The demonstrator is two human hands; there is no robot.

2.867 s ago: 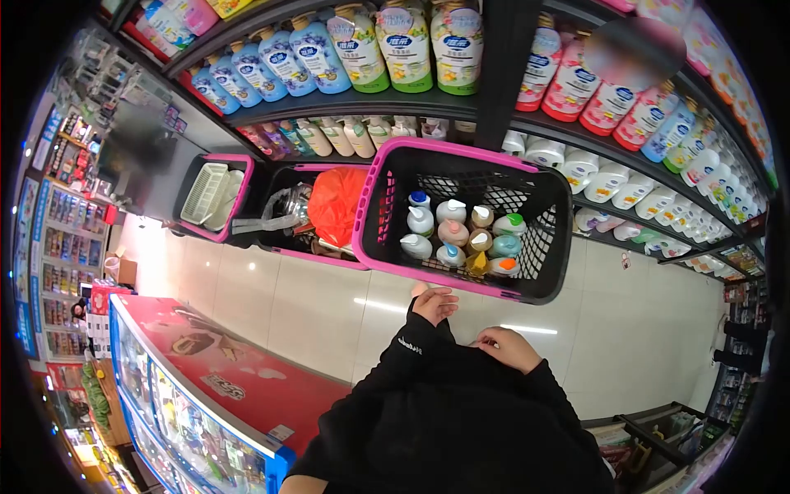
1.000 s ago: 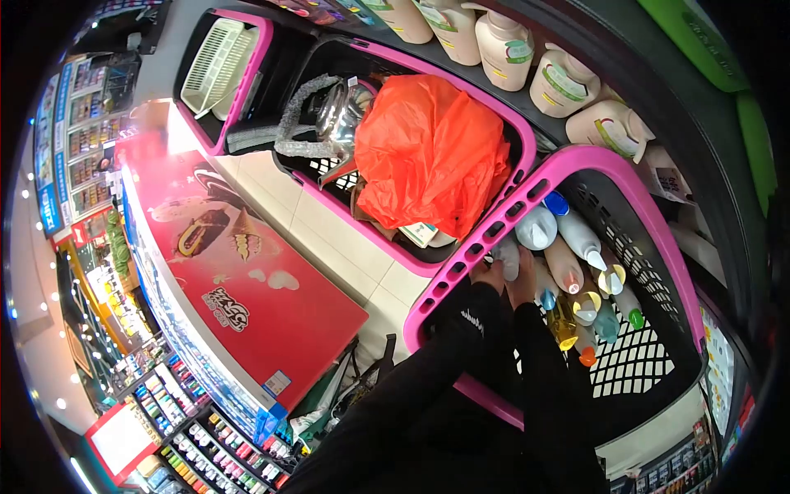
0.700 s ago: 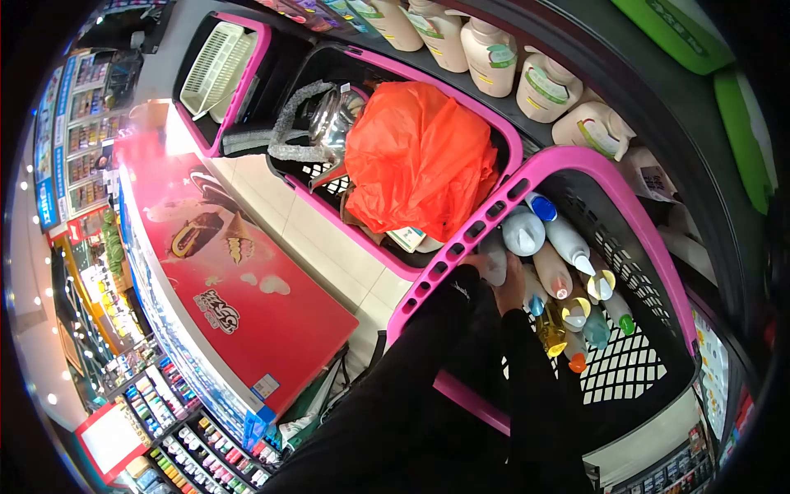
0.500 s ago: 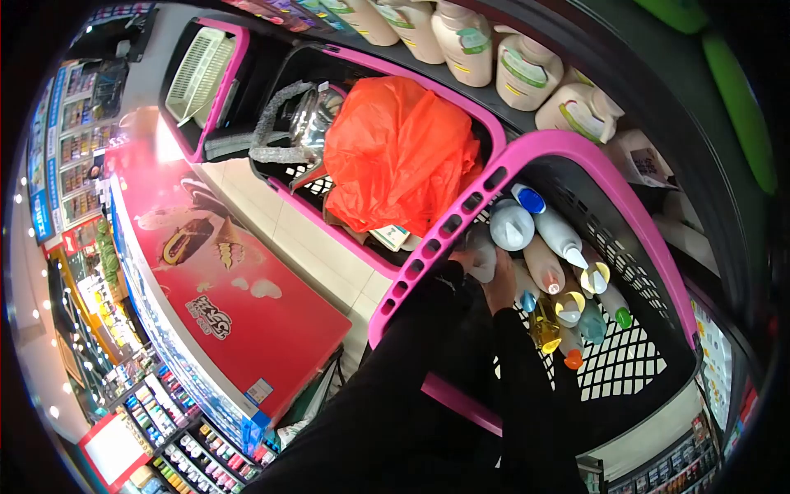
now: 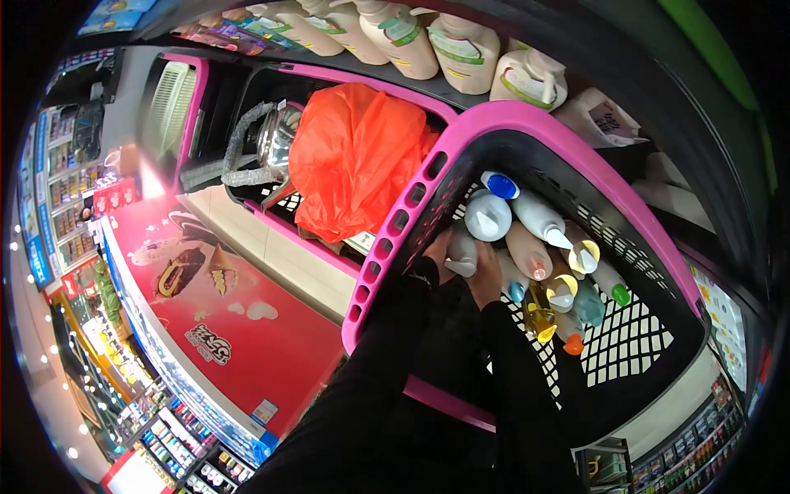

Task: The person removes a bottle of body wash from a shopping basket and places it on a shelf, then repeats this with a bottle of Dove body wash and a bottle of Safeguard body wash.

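Inside the black basket with the pink rim (image 5: 527, 117), both my hands are around a whitish pump bottle (image 5: 462, 247) at its near left side. My left hand (image 5: 439, 253) is on the bottle's left, its fingers partly hidden. My right hand (image 5: 485, 280) presses on the other side, fingers curled along it. Right beside it stand a grey-white pump bottle (image 5: 488, 218) and a white bottle with a blue label (image 5: 539, 218). Several more bottles cluster there, including a yellow one (image 5: 539, 313), a pinkish one (image 5: 527, 247) and one with an orange cap (image 5: 573, 344).
A second pink-rimmed basket (image 5: 362, 78) behind holds a red plastic bag (image 5: 358, 156) and a shiny metal pot (image 5: 278, 140). Large pump bottles (image 5: 463, 53) line the shelf above. To the left is a red-topped freezer (image 5: 239, 321).
The whitish bottle and my hands now sit lower among the other bottles, with its spout showing. My view has shifted, so the baskets and shelf appear further left.
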